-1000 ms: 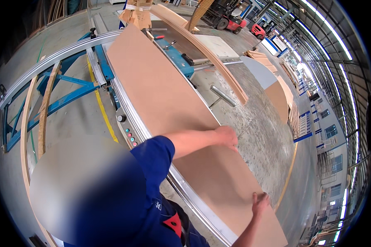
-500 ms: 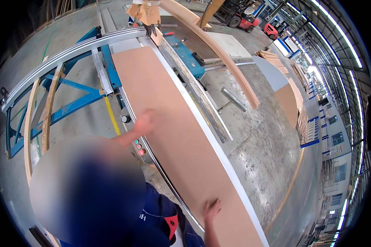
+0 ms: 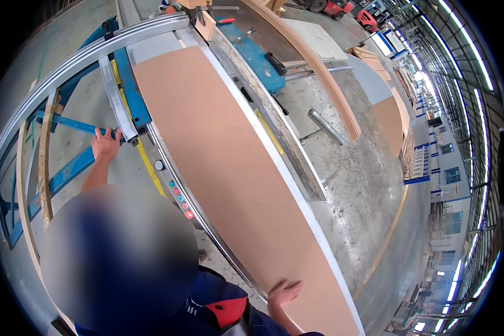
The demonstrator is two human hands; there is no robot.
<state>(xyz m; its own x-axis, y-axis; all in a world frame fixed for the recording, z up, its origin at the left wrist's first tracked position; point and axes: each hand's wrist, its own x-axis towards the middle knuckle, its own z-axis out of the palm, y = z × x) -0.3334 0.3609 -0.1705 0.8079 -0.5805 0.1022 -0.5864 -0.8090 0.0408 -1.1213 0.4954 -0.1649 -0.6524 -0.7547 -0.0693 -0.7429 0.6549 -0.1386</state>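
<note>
A long brown board point(image 3: 224, 168) lies lengthwise on the saw's metal table, with a white strip point(image 3: 313, 224) along its right side. My right hand point(image 3: 285, 292) rests flat on the near part of the board, fingers stretched out. Over to the left, my left hand point(image 3: 105, 147) is off the board, its fingers apart at a blue frame bar point(image 3: 75, 121), close to the end of a silver rail point(image 3: 116, 101). How firmly it touches the bar is hard to see.
Coloured push buttons point(image 3: 180, 199) line the table's left side. A curved aluminium fence point(image 3: 84, 61) crosses the far left. Beyond the board are a blue machine part point(image 3: 255, 61), a long wooden moulding point(image 3: 325, 89) and a metal roller stand point(image 3: 326, 127). Red forklifts point(image 3: 367, 21) stand farther off.
My left hand has left the board and moved left to the blue frame bar. My right hand stays on the near part of the board, now flatter. The view has shifted slightly.
</note>
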